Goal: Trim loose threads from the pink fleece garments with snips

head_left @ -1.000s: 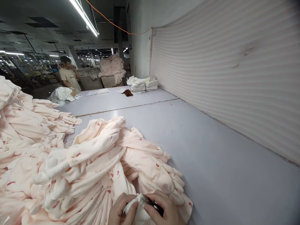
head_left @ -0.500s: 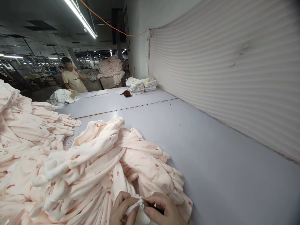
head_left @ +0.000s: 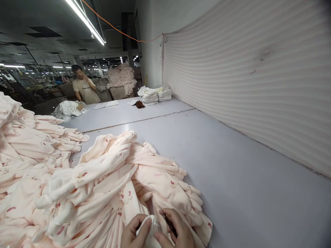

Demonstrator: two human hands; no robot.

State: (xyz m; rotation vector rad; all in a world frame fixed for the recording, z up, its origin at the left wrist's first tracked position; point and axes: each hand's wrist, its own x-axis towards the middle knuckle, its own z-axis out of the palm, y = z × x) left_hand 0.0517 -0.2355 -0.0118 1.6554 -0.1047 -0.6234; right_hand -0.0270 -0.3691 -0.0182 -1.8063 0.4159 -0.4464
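At the bottom centre, my left hand (head_left: 134, 231) pinches a bunched whitish piece of cloth (head_left: 152, 227) between thumb and fingers. Close beside it, my right hand (head_left: 178, 230) is closed around small dark thread snips (head_left: 169, 223), only partly visible among the fingers. The right thumb touches the cloth. Both hands are at the near edge of a big heap of pale pink plush garments (head_left: 103, 182) with small red prints. The lower part of the held cloth runs out of view.
The heap lies on a grey-white table (head_left: 232, 172). White folded stacks (head_left: 151, 95), a brown tuft (head_left: 140, 104) and a crumpled white cloth pile (head_left: 67, 109) are at the far end. A person (head_left: 84, 88) stands beyond. A striped fabric sheet (head_left: 232, 75) hangs along the right.
The snips have drawn back from the cloth and point more upward. The left hand now holds the cloth bunched into a rounded shape. The far person has shifted slightly right in view.
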